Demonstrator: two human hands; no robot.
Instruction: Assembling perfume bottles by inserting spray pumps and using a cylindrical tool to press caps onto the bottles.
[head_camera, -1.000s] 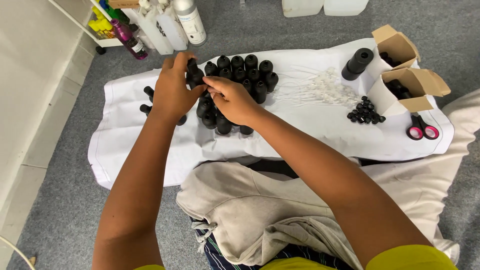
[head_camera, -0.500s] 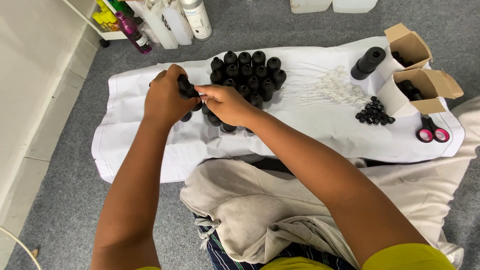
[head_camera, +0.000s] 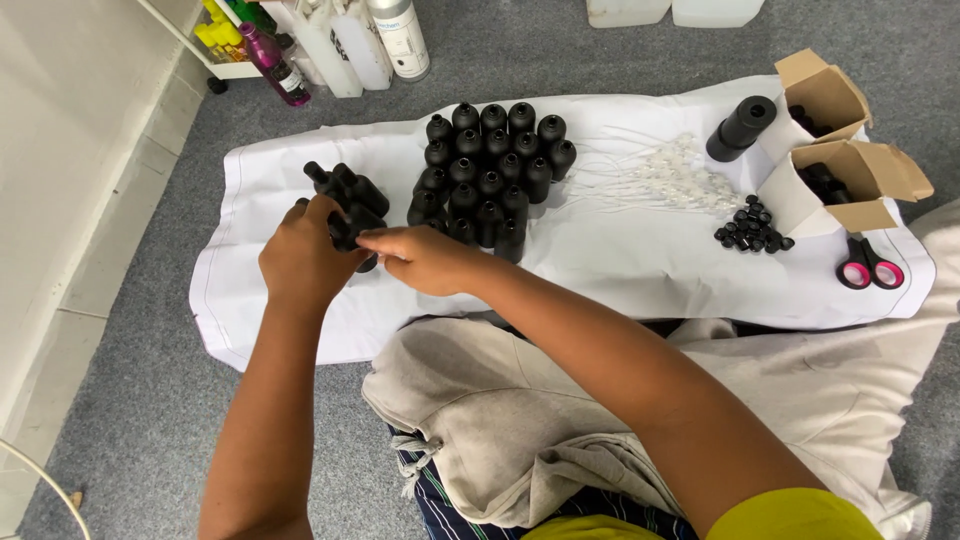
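Shifting left since a sec ago, both hands, left hand & right hand, closed on small black bottles lying on white sheet.

Two open brown cardboard boxes at right on the white sheet; labelled bottles stand top left.

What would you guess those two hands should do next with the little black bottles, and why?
Probably lift one bottle from the lying bottles and stand it beside the upright cluster. The left hand and right hand meet over the lying pile on the white sheet, gripping something black there, while the other bottles stand in neat rows just to the right.
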